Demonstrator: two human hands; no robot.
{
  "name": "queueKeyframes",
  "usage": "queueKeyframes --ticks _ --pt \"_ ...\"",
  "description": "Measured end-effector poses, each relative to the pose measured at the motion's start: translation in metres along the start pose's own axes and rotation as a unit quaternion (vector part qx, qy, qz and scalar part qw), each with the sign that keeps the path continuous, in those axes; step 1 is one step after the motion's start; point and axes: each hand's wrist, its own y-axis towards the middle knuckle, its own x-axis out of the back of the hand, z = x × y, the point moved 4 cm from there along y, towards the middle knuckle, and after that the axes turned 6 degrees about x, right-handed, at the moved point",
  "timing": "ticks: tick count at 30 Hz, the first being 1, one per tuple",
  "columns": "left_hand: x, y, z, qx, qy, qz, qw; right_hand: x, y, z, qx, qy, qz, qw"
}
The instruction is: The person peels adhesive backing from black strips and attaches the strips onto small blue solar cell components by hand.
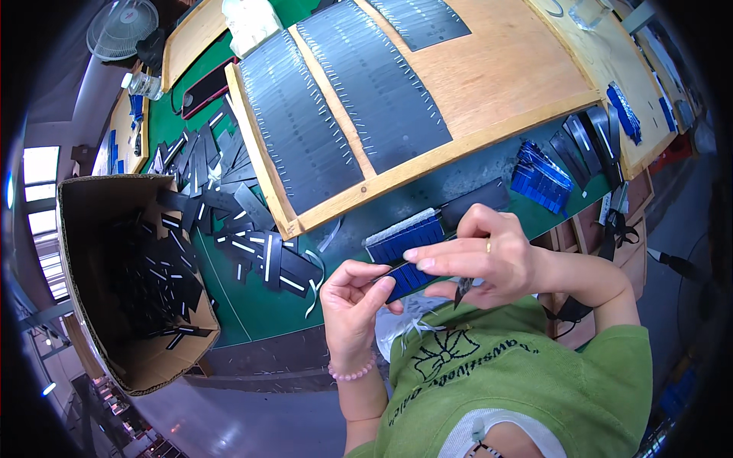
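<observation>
My left hand (355, 309) pinches the left end of a row of small dark-blue strips (408, 281) between thumb and fingers. Over the right part of that row, my right hand (492, 259) lays its fingertips against the upper edge. A dark pointed tool (463, 288) sticks out below the fingers of the right hand; most of it is hidden. Just beyond both hands, a second blue row with a whitish edge (405, 235) lies on the green tabletop. Beside it rests a flat black strip (475, 200).
A wooden-framed board (496, 84) carries black sheets edged with short white marks. At left, a cardboard box (137, 374) holds many black pieces, with more black strips (267, 256) scattered beside it. A blue stack (540, 179) lies right. A phone (208, 88) and fan (122, 29) are farther off.
</observation>
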Motion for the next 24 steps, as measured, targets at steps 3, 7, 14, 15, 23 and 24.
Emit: queueKeyframes --ticks 3,7,14,15,23,24 --pt "-0.0016 -0.0001 0.0004 0.001 0.003 -0.004 1.000 -0.0053 0.0007 0.0003 0.013 0.006 0.009 1.000" --pt "-0.0018 -0.0003 0.0006 0.000 0.005 -0.007 1.000 -0.0065 0.0003 -0.0009 0.018 0.005 0.016 1.000" --pt "-0.0028 0.0001 0.0013 -0.004 0.025 -0.019 1.000 -0.0042 0.0020 -0.0018 -0.004 0.017 0.011 1.000" --pt "-0.0030 -0.0002 0.0011 -0.006 0.026 -0.022 0.999 -0.0045 0.0025 -0.0017 -0.005 0.014 0.012 1.000" --pt "-0.0060 0.0000 0.0033 -0.027 0.036 -0.040 0.998 -0.0066 0.0001 0.0016 0.020 -0.047 0.004 0.999" --pt "-0.0061 -0.0002 0.0036 -0.029 0.036 -0.041 0.998 -0.0068 -0.0003 0.0019 0.024 -0.053 0.000 0.998"
